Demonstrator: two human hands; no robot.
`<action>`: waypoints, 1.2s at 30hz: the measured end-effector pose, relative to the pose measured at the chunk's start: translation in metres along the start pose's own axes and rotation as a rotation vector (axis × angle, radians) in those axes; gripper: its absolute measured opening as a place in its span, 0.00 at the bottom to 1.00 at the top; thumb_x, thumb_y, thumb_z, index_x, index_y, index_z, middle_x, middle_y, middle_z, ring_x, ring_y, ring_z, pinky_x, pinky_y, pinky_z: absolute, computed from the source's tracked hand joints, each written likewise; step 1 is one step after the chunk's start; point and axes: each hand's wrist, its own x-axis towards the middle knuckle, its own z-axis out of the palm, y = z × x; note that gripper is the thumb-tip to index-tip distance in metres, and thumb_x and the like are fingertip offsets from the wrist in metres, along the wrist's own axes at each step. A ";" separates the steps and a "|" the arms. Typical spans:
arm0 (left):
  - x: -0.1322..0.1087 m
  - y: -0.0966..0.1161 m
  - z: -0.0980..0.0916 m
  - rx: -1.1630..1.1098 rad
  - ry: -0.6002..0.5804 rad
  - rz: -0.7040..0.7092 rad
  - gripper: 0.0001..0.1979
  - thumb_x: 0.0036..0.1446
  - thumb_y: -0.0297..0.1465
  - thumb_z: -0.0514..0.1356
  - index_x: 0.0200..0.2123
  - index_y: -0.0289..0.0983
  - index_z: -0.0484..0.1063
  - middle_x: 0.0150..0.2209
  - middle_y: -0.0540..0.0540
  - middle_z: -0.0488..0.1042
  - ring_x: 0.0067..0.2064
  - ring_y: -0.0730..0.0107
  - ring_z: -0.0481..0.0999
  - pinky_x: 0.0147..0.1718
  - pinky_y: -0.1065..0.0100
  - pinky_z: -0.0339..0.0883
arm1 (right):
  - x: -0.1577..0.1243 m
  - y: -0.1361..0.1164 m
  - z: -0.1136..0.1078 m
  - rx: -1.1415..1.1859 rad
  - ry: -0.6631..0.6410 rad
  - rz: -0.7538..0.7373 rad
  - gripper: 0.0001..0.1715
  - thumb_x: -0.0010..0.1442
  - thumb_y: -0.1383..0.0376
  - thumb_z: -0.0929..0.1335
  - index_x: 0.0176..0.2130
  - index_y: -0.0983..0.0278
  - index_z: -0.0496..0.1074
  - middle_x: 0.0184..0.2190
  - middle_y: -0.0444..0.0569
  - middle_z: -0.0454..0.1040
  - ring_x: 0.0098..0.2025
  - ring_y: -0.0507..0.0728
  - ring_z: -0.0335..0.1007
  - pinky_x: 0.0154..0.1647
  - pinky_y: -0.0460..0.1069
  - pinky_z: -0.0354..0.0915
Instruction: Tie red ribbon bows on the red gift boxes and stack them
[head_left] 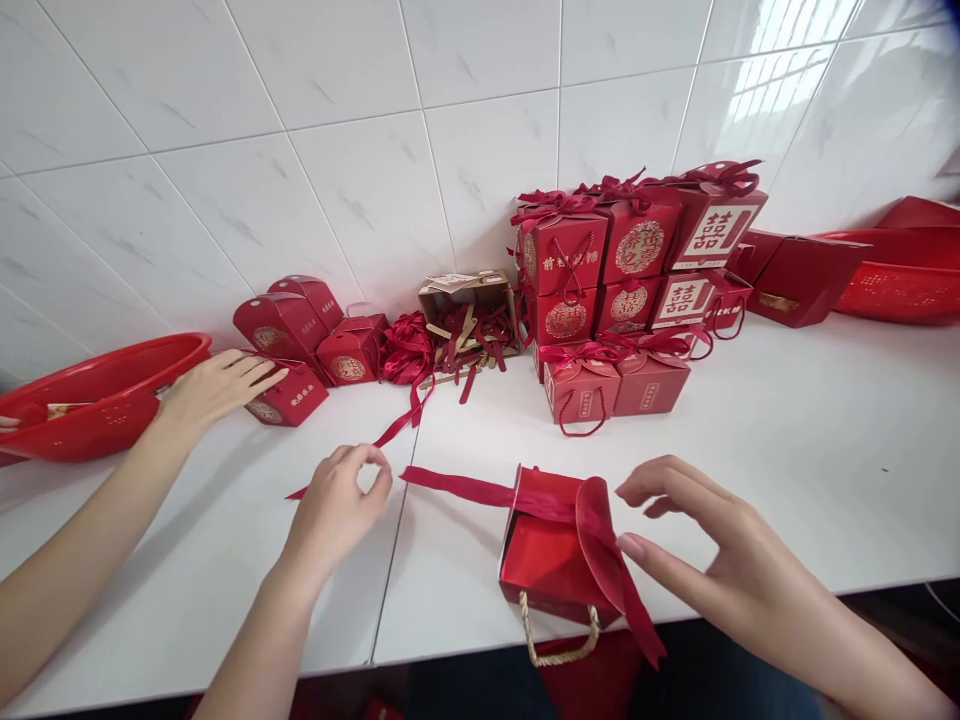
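Note:
A red gift box [540,560] with a gold rope handle [562,658] stands near the table's front edge. Its top is partly open, with one curved flap [600,550] folded over. A dark red ribbon [465,487] runs across the top, one end stretching left and the other hanging at the right front. My left hand [337,510] is left of that ribbon's end, thumb and index finger curled into a ring with nothing visible between them. A second ribbon [405,420] passes behind it. At the box's right side, my right hand [705,540] is open, thumb tip close to the flap.
At left, a co-worker's hand [217,390] reaches over a small red box [292,395] beside a red basket [112,390]. Behind are a carton [480,285] of ribbon pieces and stacked tied gift boxes [637,240]. Another red basket [900,280] is at right.

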 end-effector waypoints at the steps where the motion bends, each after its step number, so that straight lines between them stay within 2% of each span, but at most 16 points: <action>1: -0.001 0.006 -0.001 -0.061 -0.046 0.012 0.05 0.55 0.35 0.58 0.33 0.41 0.70 0.38 0.50 0.73 0.42 0.63 0.72 0.32 0.72 0.63 | -0.003 0.005 0.002 0.013 0.000 0.044 0.14 0.61 0.54 0.67 0.43 0.58 0.66 0.43 0.51 0.68 0.43 0.59 0.67 0.44 0.54 0.68; 3: -0.006 0.022 0.004 -0.272 -0.211 0.058 0.10 0.59 0.39 0.55 0.39 0.41 0.69 0.43 0.47 0.72 0.48 0.62 0.71 0.43 0.68 0.65 | -0.005 0.011 0.007 0.096 -0.057 0.133 0.16 0.61 0.52 0.67 0.43 0.59 0.64 0.43 0.51 0.68 0.44 0.59 0.67 0.45 0.54 0.68; 5: -0.012 0.039 0.014 -0.518 -0.438 0.124 0.12 0.61 0.41 0.54 0.41 0.40 0.68 0.43 0.45 0.70 0.49 0.62 0.70 0.46 0.65 0.64 | -0.001 0.013 0.013 0.222 -0.144 0.204 0.18 0.61 0.51 0.66 0.43 0.60 0.63 0.43 0.50 0.69 0.44 0.58 0.67 0.45 0.53 0.67; 8: -0.020 0.056 0.031 -0.719 -0.723 0.164 0.11 0.60 0.40 0.55 0.39 0.39 0.65 0.39 0.47 0.67 0.40 0.66 0.69 0.38 0.67 0.65 | 0.007 0.013 0.018 0.357 -0.232 0.261 0.20 0.61 0.48 0.65 0.37 0.62 0.64 0.36 0.48 0.69 0.38 0.55 0.65 0.40 0.49 0.66; 10: -0.025 0.061 0.040 -0.756 -0.792 0.142 0.09 0.59 0.38 0.58 0.36 0.40 0.62 0.34 0.51 0.64 0.34 0.72 0.65 0.33 0.71 0.62 | 0.012 0.013 0.020 0.408 -0.263 0.283 0.22 0.60 0.47 0.66 0.31 0.64 0.65 0.30 0.45 0.67 0.33 0.53 0.63 0.36 0.48 0.63; 16: -0.030 0.066 0.048 -0.717 -0.774 0.002 0.15 0.56 0.39 0.60 0.29 0.39 0.58 0.26 0.55 0.58 0.27 0.75 0.58 0.26 0.73 0.54 | 0.019 0.020 0.021 0.663 -0.262 0.277 0.28 0.57 0.51 0.70 0.21 0.64 0.54 0.25 0.41 0.59 0.28 0.49 0.55 0.30 0.46 0.55; 20: -0.027 0.066 0.041 -0.666 -0.819 -0.061 0.20 0.56 0.41 0.59 0.20 0.38 0.54 0.21 0.56 0.50 0.23 0.76 0.50 0.23 0.71 0.46 | 0.021 0.029 0.015 0.945 -0.304 0.406 0.28 0.54 0.54 0.73 0.25 0.61 0.51 0.17 0.34 0.47 0.20 0.46 0.40 0.21 0.44 0.42; 22: -0.025 0.066 0.039 -0.697 -0.848 -0.055 0.22 0.56 0.39 0.58 0.18 0.38 0.51 0.21 0.55 0.48 0.24 0.75 0.49 0.24 0.70 0.47 | 0.022 0.034 0.011 1.049 -0.310 0.467 0.25 0.53 0.54 0.73 0.30 0.59 0.53 0.17 0.31 0.43 0.19 0.46 0.32 0.20 0.44 0.37; 24: -0.024 0.065 0.040 -0.743 -0.845 -0.050 0.21 0.55 0.38 0.58 0.17 0.38 0.51 0.21 0.54 0.50 0.25 0.74 0.52 0.26 0.70 0.51 | 0.023 0.037 0.010 1.049 -0.281 0.461 0.23 0.55 0.54 0.72 0.34 0.59 0.55 0.18 0.31 0.44 0.19 0.45 0.30 0.20 0.44 0.35; 27: -0.025 0.062 0.044 -0.746 -0.818 -0.036 0.20 0.55 0.38 0.59 0.17 0.38 0.54 0.22 0.53 0.54 0.25 0.74 0.55 0.28 0.70 0.56 | 0.023 0.042 0.012 0.907 -0.256 0.395 0.21 0.57 0.53 0.70 0.35 0.59 0.56 0.18 0.32 0.46 0.19 0.46 0.34 0.20 0.44 0.36; 29: -0.027 0.058 0.046 -0.694 -0.791 -0.025 0.19 0.57 0.39 0.57 0.19 0.38 0.57 0.22 0.53 0.58 0.26 0.73 0.59 0.30 0.70 0.60 | 0.021 0.046 0.014 0.783 -0.229 0.347 0.19 0.59 0.52 0.69 0.35 0.60 0.57 0.19 0.33 0.48 0.19 0.46 0.42 0.20 0.43 0.42; 30: -0.028 0.054 0.046 -0.652 -0.742 -0.014 0.17 0.58 0.40 0.56 0.21 0.38 0.60 0.25 0.51 0.62 0.28 0.72 0.62 0.32 0.69 0.61 | 0.019 0.048 0.015 0.709 -0.188 0.319 0.19 0.60 0.52 0.68 0.35 0.60 0.58 0.20 0.35 0.52 0.21 0.47 0.48 0.22 0.43 0.48; 32: -0.033 0.045 0.042 -0.542 -0.526 0.010 0.11 0.58 0.40 0.57 0.30 0.39 0.65 0.33 0.48 0.68 0.36 0.66 0.68 0.36 0.69 0.62 | 0.013 0.053 0.014 0.512 -0.036 0.255 0.18 0.60 0.51 0.67 0.36 0.61 0.61 0.28 0.42 0.63 0.31 0.51 0.62 0.32 0.46 0.60; 34: -0.040 0.034 0.034 -0.441 -0.289 0.028 0.10 0.56 0.41 0.59 0.34 0.41 0.65 0.37 0.48 0.69 0.41 0.64 0.68 0.38 0.69 0.62 | 0.004 0.055 0.010 0.290 0.151 0.228 0.17 0.60 0.51 0.66 0.39 0.61 0.64 0.40 0.49 0.68 0.42 0.56 0.65 0.42 0.50 0.62; 35: -0.044 0.029 0.029 -0.416 -0.265 0.031 0.11 0.57 0.42 0.58 0.32 0.41 0.66 0.35 0.48 0.69 0.40 0.64 0.68 0.37 0.69 0.62 | 0.000 0.054 0.007 0.208 0.197 0.238 0.17 0.61 0.50 0.65 0.39 0.61 0.65 0.41 0.50 0.69 0.43 0.57 0.66 0.42 0.51 0.62; 36: -0.049 0.025 0.024 -0.407 -0.330 0.030 0.13 0.58 0.43 0.56 0.29 0.40 0.66 0.30 0.49 0.68 0.36 0.65 0.69 0.36 0.69 0.62 | -0.005 0.052 0.005 0.164 0.179 0.261 0.18 0.62 0.49 0.63 0.37 0.62 0.67 0.38 0.49 0.70 0.40 0.57 0.66 0.40 0.51 0.62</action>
